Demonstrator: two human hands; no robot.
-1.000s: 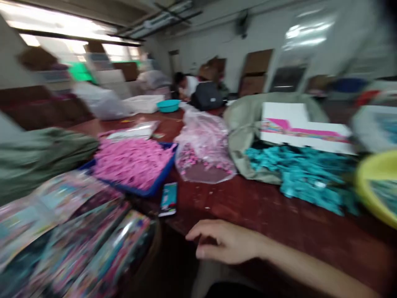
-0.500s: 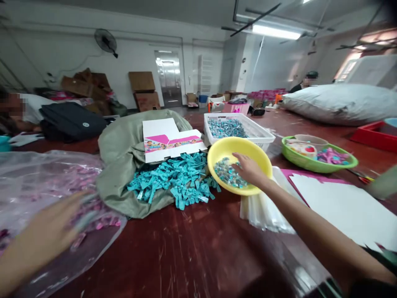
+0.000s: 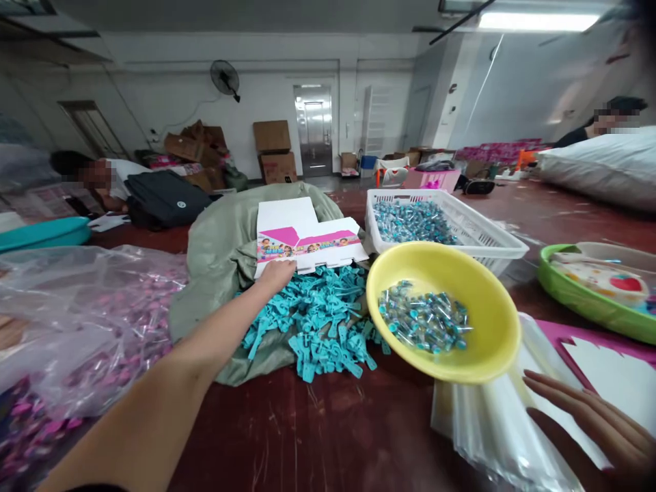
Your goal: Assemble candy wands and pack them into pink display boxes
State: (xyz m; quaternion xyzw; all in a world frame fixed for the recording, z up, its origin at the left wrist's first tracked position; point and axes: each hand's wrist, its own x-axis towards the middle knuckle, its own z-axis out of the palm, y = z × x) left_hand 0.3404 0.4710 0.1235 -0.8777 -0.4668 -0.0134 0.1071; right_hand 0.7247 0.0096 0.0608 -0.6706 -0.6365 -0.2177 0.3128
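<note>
My left hand [image 3: 277,275] reaches over the teal plastic pieces [image 3: 328,307], its fingers closed at the lower left edge of a white and pink printed cardboard [image 3: 307,236]. The cardboard rests on an opened grey-green sack [image 3: 215,239], from which the teal pieces spill onto the table. My right hand [image 3: 599,424] is open at the lower right, fingers stretched, beside clear plastic bags [image 3: 492,417]. A yellow bowl [image 3: 492,342] partly covers the bags and holds small clear tubes with teal ends [image 3: 425,318].
Behind the bowl stands a white basket [image 3: 492,236] with more small tubes. A green basin [image 3: 589,304] and white card sheets [image 3: 620,379] lie right. To the left, a clear plastic bag [image 3: 123,280] covers pink pieces. Two people sit farther back, beside a black bag [image 3: 167,198] and a large white sack [image 3: 605,167].
My left hand has moved from over the pink pieces to the cardboard's edge. My right hand has come out of the yellow bowl toward the lower right. The camera view has turned left.
</note>
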